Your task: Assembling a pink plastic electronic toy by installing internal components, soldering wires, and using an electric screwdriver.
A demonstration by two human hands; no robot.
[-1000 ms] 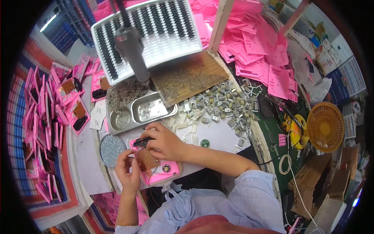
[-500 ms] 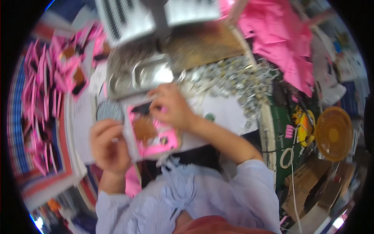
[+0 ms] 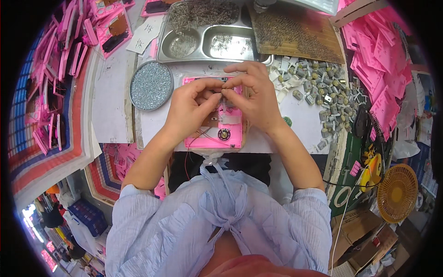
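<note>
A pink plastic casing (image 3: 235, 134) lies flat on the white tabletop in front of me. A brown board, thin wires and a round black part with a metal centre show inside it. Over its upper half, my left hand (image 3: 196, 101) and my right hand (image 3: 254, 94) meet fingertip to fingertip. Both are closed in a pinch. What they hold between them is too small and too covered to name. The fingers hide much of the casing's top end.
Left of the casing stands a round dish (image 3: 151, 86) of small silvery pieces. Behind it sit a metal compartment tray (image 3: 207, 58) with springs and a wooden board (image 3: 300, 39). Small motors (image 3: 330, 87) lie heaped at right. Pink casings (image 3: 69, 41) crowd the left; pink panels (image 3: 378, 69) the right.
My left hand has come over the casing and met my right hand there. The view has shifted, and both hands now pinch together near the casing's top.
</note>
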